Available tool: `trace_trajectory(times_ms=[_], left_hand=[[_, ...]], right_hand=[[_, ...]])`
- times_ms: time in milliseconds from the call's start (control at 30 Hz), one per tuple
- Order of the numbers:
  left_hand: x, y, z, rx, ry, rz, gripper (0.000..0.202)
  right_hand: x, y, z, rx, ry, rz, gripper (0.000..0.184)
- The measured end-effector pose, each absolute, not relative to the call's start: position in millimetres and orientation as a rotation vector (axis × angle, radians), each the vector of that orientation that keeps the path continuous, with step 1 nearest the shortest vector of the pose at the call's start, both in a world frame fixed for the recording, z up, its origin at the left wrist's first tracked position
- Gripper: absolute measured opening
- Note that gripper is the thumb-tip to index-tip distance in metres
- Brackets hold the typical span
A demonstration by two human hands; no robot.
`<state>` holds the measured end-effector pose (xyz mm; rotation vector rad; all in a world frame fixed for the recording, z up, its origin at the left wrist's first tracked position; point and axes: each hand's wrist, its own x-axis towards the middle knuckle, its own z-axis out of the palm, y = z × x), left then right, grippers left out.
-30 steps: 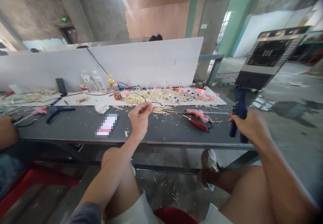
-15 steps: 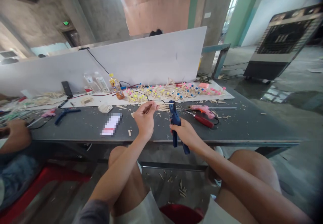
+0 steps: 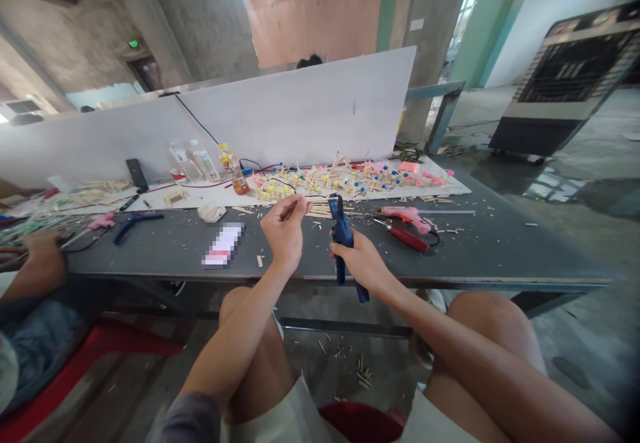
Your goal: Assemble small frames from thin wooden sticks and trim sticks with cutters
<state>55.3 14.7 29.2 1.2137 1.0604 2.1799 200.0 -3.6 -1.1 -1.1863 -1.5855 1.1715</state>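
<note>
My left hand (image 3: 283, 230) is raised over the near edge of the dark table (image 3: 500, 243), its fingers pinched on a thin wooden stick (image 3: 289, 207). My right hand (image 3: 361, 263) grips blue-handled pliers (image 3: 344, 236) upright, jaws pointing up, just right of the stick. Beyond them lies a pile of loose wooden sticks (image 3: 325, 213) and a row of small stick models with coloured beads (image 3: 345, 180).
A pink glue gun (image 3: 407, 215) and red-handled cutters (image 3: 405, 236) lie to the right. A phone (image 3: 223, 245), blue pliers (image 3: 135, 222), bottles (image 3: 200, 162) and a white board (image 3: 300, 116) stand farther left and behind. Another person's hand (image 3: 43, 250) rests at the left.
My right hand has swung the blue pliers in from the far right to just beside my left hand. My left hand has stayed pinched on the stick.
</note>
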Motion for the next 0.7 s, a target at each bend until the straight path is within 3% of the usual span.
trace_trajectory(times_ms=[700], left_hand=[[68.0,5.6,26.1,1.377,1.091,2.139,0.019]], right_hand=[[197.0,-8.6,10.9,-1.190,-1.642,1.129,0.020]])
